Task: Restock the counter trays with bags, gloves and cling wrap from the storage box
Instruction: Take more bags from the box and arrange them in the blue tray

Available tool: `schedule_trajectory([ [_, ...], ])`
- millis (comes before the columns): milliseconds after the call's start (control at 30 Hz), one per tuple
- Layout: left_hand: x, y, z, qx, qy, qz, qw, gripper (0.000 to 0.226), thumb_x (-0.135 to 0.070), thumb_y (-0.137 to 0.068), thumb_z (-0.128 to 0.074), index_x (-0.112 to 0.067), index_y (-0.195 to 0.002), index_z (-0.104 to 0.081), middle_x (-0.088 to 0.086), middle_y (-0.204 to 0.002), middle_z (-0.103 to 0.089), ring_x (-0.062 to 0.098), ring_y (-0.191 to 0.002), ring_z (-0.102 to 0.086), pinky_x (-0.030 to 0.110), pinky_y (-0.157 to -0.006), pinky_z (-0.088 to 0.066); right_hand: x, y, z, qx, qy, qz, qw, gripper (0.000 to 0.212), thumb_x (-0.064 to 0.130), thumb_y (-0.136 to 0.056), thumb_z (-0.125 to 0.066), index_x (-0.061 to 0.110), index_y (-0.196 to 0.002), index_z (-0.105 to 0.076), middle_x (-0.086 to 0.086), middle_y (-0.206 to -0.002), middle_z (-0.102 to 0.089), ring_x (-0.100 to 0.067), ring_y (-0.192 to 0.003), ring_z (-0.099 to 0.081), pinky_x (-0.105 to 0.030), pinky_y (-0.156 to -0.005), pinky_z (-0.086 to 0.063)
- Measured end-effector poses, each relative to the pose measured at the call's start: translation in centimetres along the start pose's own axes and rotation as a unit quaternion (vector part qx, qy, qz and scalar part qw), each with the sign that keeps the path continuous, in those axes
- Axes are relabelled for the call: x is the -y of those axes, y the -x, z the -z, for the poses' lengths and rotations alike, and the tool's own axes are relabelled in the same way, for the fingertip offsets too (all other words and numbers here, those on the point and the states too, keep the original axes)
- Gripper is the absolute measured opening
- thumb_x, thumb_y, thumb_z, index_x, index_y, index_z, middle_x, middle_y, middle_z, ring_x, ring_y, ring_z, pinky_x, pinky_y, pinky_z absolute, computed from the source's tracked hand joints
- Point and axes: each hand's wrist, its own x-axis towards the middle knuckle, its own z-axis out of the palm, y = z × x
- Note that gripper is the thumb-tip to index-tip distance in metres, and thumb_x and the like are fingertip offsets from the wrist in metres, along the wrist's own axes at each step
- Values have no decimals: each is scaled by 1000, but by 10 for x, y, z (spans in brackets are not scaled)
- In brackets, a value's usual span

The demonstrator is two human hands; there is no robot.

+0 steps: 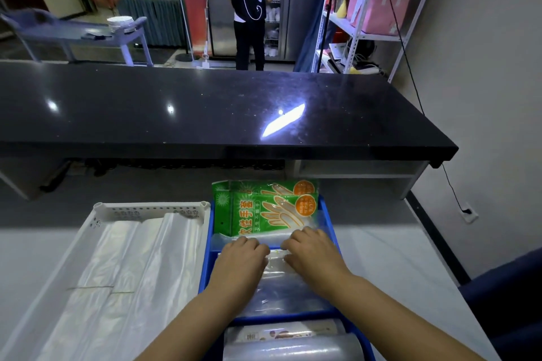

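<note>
A blue tray [328, 223] on the pale counter holds green packs of disposable gloves [264, 211] at its far end and clear glove packs [275, 284] nearer me. My left hand [242, 258] and my right hand [311, 252] lie side by side on top of the clear packs, fingers curled down onto the plastic at the green pack's near edge. To the left, a white perforated tray [152, 209] holds flat stacks of clear plastic bags [123, 267]. Rolls of cling wrap [290, 343] lie in the blue tray's nearest compartment.
A raised black counter shelf [205, 114] runs across in front of the trays. Beyond it a person [249, 6] stands at an open steel cabinet, with a metal shelf rack [372, 9] to the right. A dark blue chair [510, 296] sits at my right.
</note>
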Motion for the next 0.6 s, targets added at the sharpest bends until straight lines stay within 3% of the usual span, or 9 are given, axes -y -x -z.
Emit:
schedule_trajectory([
  [200, 7, -8, -1, 47, -32, 31, 998, 19, -23, -88, -48, -16, -104, -57, 5, -108, -59, 25, -100, -52, 34, -76, -40, -5, -4, -2, 52, 18, -14, 998, 27, 35, -87, -51, 19, -102, -65, -5, -105, -64, -26, -104, -49, -38, -91, -32],
  [367, 17, -7, -2, 86, -78, 28, 993, 23, -24, -84, -50, -13, -100, -63, 8, -108, -58, 27, -105, -50, 36, -80, -41, -22, 5, 4, 86, 52, -1, 995, 29, 35, -83, -50, 16, -95, -69, -5, -98, -67, -25, -100, -50, -37, -91, -31],
  [467, 18, -6, 0, 95, -79, 6, 992, 20, -21, -84, -48, -16, -99, -60, 7, -108, -62, 28, -103, -51, 35, -79, -39, -31, 11, 10, 95, 53, -2, 994, 28, 36, -82, -53, 17, -97, -67, -8, -103, -65, -26, -101, -50, -32, -89, -33],
  [600, 27, 0, -1, 140, -71, 47, 986, 21, -18, -85, -43, -20, -104, -52, 8, -108, -66, 32, -97, -58, 30, -69, -38, -42, 20, 14, 99, 51, -18, 994, 24, 31, -83, -52, 19, -100, -64, -9, -109, -60, -28, -98, -48, -29, -77, -31],
])
